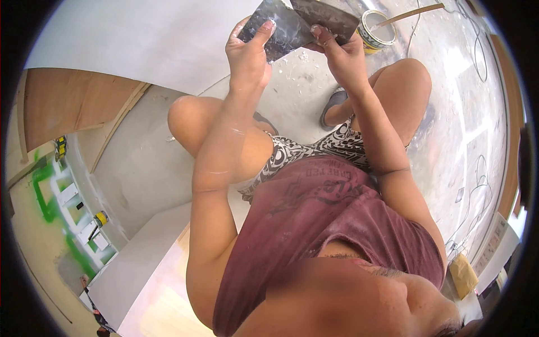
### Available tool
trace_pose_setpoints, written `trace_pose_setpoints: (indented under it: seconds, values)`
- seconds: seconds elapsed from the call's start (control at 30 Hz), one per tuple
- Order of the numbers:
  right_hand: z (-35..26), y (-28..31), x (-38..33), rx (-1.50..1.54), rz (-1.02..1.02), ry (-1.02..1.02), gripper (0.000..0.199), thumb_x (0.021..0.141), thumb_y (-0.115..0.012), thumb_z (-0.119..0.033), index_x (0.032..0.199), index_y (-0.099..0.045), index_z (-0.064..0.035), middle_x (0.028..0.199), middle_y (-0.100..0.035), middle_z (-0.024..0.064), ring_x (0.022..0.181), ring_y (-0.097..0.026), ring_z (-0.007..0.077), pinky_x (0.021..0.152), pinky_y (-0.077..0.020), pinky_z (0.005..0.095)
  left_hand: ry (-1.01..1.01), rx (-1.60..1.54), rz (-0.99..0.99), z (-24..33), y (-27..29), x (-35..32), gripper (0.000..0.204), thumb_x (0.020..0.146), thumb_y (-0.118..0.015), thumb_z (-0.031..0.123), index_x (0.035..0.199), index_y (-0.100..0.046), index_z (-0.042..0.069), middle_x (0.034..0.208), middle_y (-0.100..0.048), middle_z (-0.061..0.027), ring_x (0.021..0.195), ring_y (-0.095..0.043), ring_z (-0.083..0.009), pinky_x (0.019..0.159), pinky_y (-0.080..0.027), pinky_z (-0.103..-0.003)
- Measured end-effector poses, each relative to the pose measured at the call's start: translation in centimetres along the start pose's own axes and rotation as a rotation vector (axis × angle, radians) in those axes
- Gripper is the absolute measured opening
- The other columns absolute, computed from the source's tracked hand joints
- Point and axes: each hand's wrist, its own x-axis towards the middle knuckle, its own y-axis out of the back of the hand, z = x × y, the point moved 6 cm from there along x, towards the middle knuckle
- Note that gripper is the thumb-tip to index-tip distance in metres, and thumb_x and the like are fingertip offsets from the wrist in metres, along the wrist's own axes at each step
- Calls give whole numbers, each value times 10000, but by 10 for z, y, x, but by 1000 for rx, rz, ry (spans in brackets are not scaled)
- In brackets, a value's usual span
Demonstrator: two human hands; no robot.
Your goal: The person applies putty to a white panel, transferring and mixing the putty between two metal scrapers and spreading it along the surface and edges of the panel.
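Note:
My left hand (250,53) grips a flat, dark metal putty scraper (289,35) with its thumb laid across the face. White putty-like smears streak that blade. In my right hand (343,53) is a second dark flat putty scraper (332,16), pinched between thumb and fingers. The two blades meet and overlap at their inner edges, in front of my bent knees. White residue coats both thumbs. Just right of my right hand stands an open round bucket (366,22) with pale contents and a wooden stick (412,13) resting across it.
A large white panel (140,39) lies at the far left, with brown wooden boards (73,104) beside it. White crumbs dot the grey floor (306,92). Loose cables (477,62) run along the right, near a yellowish package (464,276). A pale board (163,281) is behind me at left.

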Motion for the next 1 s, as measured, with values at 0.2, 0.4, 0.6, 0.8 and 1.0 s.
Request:
trace_pose_setpoints:
  seconds: [0.2,0.4,0.6,0.8,1.0]
  values:
    - [3,2,1,-201,-74,-4,257,976,-564,-80,1199,-618,37,1029,-696,64,917,-647,123,841,-558,303,-68,98,13,-2,8,0,351,837,-707,-54,1150,-547,-59,991,-672,-137,861,-652,-163,816,-551,-299]
    - [8,8,3,-224,-88,-131,256,967,-578,-81,1189,-611,42,982,-695,80,898,-661,141,823,-552,293,-105,201,-25,-3,4,-4,364,841,-716,-38,1159,-543,-74,1008,-671,-140,863,-648,-142,806,-551,-274]
    - [-1,9,7,-55,-113,-258,361,924,-650,-97,1248,-553,28,1013,-671,112,901,-679,191,867,-574,335,-116,267,-110,-1,-4,1,321,848,-705,-41,1134,-562,-69,1007,-671,-130,859,-645,-141,796,-553,-272]
    - [8,15,2,85,-129,-115,428,918,-668,-123,1296,-523,18,1047,-666,100,888,-680,185,817,-585,331,-17,90,57,-9,7,6,382,841,-700,-55,1179,-523,-47,973,-660,-114,873,-639,-159,823,-547,-292]
    - [3,10,0,-279,-80,-33,324,952,-603,-109,1247,-578,22,964,-701,99,793,-691,166,708,-568,295,-53,142,46,-9,12,2,365,835,-703,-65,1154,-530,-23,972,-660,-110,860,-636,-154,812,-533,-279]
